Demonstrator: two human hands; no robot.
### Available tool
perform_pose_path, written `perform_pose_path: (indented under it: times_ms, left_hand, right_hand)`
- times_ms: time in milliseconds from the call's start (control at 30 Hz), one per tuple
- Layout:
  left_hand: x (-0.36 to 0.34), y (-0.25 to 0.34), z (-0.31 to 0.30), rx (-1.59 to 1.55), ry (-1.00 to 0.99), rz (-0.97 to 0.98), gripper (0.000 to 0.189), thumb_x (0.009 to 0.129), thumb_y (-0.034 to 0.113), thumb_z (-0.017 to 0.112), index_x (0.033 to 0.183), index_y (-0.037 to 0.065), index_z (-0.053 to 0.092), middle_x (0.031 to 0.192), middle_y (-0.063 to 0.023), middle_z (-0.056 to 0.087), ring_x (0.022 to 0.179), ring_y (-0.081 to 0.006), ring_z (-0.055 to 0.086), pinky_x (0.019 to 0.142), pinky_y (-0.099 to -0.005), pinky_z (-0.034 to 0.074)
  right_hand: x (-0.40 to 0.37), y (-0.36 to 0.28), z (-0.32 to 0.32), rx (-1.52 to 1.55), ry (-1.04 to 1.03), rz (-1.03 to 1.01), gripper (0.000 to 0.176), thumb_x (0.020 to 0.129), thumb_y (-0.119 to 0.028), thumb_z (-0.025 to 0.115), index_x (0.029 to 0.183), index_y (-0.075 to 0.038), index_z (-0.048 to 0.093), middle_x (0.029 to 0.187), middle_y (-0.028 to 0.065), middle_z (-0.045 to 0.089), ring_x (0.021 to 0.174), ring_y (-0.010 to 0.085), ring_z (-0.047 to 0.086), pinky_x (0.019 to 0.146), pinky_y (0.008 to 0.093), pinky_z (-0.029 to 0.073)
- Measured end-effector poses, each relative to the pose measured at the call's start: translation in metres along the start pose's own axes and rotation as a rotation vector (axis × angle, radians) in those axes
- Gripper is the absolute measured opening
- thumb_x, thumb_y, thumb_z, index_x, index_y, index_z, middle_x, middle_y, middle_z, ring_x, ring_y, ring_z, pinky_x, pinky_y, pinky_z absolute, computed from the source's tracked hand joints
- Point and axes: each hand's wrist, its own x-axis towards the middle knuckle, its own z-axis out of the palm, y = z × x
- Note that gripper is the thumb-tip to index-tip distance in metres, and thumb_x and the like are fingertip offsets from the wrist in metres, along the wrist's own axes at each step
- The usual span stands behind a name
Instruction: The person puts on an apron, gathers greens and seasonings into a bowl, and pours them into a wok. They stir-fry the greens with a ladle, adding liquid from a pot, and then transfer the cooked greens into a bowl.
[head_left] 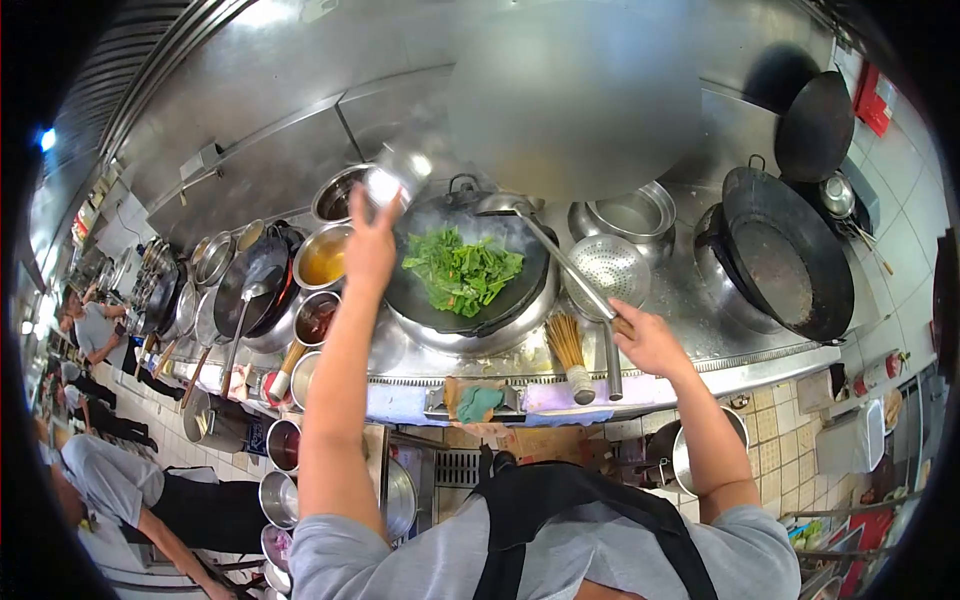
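Leafy greens [462,270] lie in a steaming black wok [515,308] at the centre. My right hand [648,340] is closed around the handle of a long metal ladle [572,268], whose bowl rests at the wok's far rim. My left hand [373,235] is raised at the wok's left side, beside a shiny metal bowl [400,172] that is blurred by motion. Some fingers of this hand look spread, but its hold on the bowl is unclear. A perforated strainer [607,275] lies right of the wok.
Left of the wok stand a bowl of yellow liquid [322,257] and other metal bowls. A bamboo brush [570,355] lies at the front edge. Large black woks [785,255] stand at the right. Co-workers [150,480] are at the far left.
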Motion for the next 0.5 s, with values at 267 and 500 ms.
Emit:
perform_pose_path:
  times_ms: [267,500]
  left_hand:
    - [-0.074,-0.037,0.005,-0.082,-0.139,-0.429,0.065,0.082,0.002,0.048,0.136,0.036,0.040,0.125,-0.0179,0.050,0.098,-0.0387,0.059,0.081,-0.0464,0.049]
    - [-0.338,-0.027,-0.116,-0.549,-0.062,-1.303,0.047,0.078,0.014,0.056,0.124,0.009,0.052,0.098,-0.0106,0.064,0.077,-0.0228,0.060,0.070,-0.0365,0.049]
  right_hand:
    - [-0.011,0.047,0.028,0.092,0.032,-0.102,0.056,0.084,-0.012,0.058,0.136,-0.009,0.039,0.099,0.0215,0.062,0.077,0.0362,0.063,0.071,0.0423,0.050]
    - [0.018,0.037,0.064,1.372,-0.346,0.558,0.026,0.096,-0.017,0.047,0.121,-0.008,0.045,0.068,-0.0016,0.044,0.041,0.0018,0.035,0.032,0.0165,0.028]
